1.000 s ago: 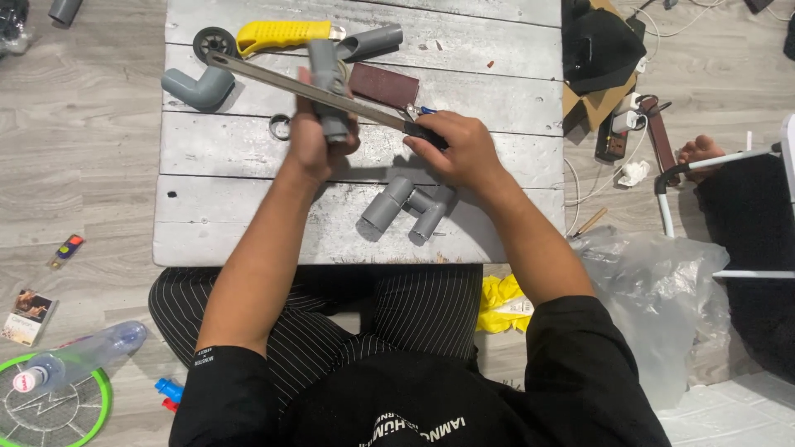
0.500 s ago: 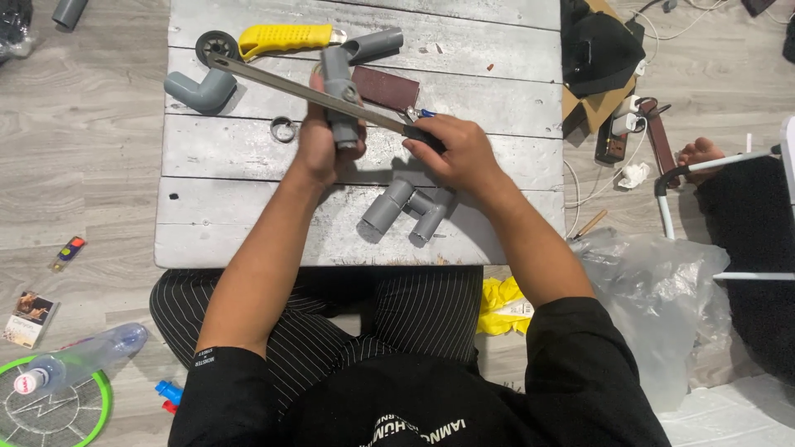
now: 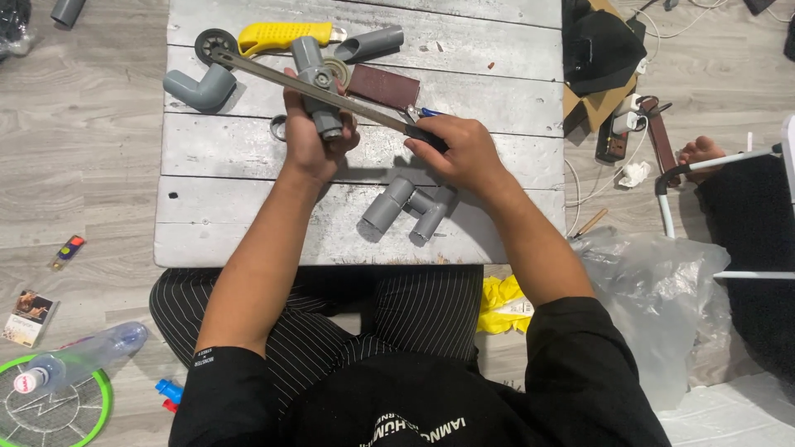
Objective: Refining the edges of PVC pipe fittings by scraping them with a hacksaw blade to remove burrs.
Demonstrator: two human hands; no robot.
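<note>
The left hand (image 3: 310, 136) has its grip wrapped tight round a grey pipe piece (image 3: 315, 87), holding it upright just above the worktop (image 3: 248, 215). The right hand (image 3: 460, 149) closes its grip on the dark handle of a long flat saw blade (image 3: 310, 87), which runs from that grip up and leftward, crossing the pipe piece just above the left grip and ending over a small black wheel (image 3: 214, 43) near the worktop's far left corner.

Beyond the left grip lie a yellow-handled tool (image 3: 281, 35), a short grey tube (image 3: 370, 43) and a brown block (image 3: 383, 85). To its left sits a grey elbow fitting (image 3: 200, 87), close to the worktop's left edge. Just below the right grip rests a joined grey fitting (image 3: 410, 207), with bare planks between it and the near edge. A small ring (image 3: 278, 127) lies touching the left grip's outer side.
</note>
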